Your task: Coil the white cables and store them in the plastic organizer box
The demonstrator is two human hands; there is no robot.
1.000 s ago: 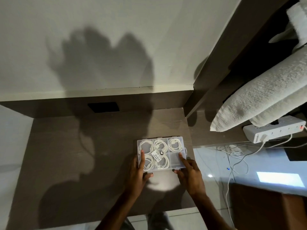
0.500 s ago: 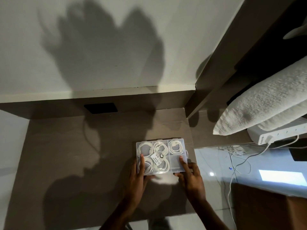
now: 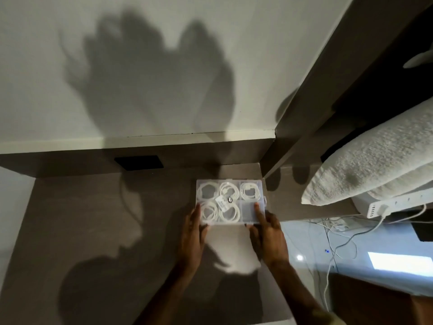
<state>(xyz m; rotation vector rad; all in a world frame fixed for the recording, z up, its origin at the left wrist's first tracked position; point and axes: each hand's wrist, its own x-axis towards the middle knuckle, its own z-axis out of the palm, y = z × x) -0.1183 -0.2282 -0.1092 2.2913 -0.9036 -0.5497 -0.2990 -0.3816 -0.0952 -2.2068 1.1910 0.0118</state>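
A clear plastic organizer box (image 3: pixel 248 213) lies flat on the brown desk (image 3: pixel 93 231) near its right edge, lid closed. Coiled white cables (image 3: pixel 228 213) fill its compartments except the near right one, which looks empty. A small white label sits on the lid's middle. My left hand (image 3: pixel 193 233) grips the box's near left corner, thumb on top. My right hand (image 3: pixel 268 233) holds the near right corner, with a finger pressed on the lid over the empty compartment.
A black socket plate (image 3: pixel 139 162) sits in the desk's back panel. To the right are a grey pillow (image 3: pixel 375 160), a white power strip (image 3: pixel 398 202) and loose white cords (image 3: pixel 339 233) on the glossy floor. A wall stands behind the desk.
The view has shifted slightly. Both hands stay on the box's near corners, and the box has barely moved on the desk.
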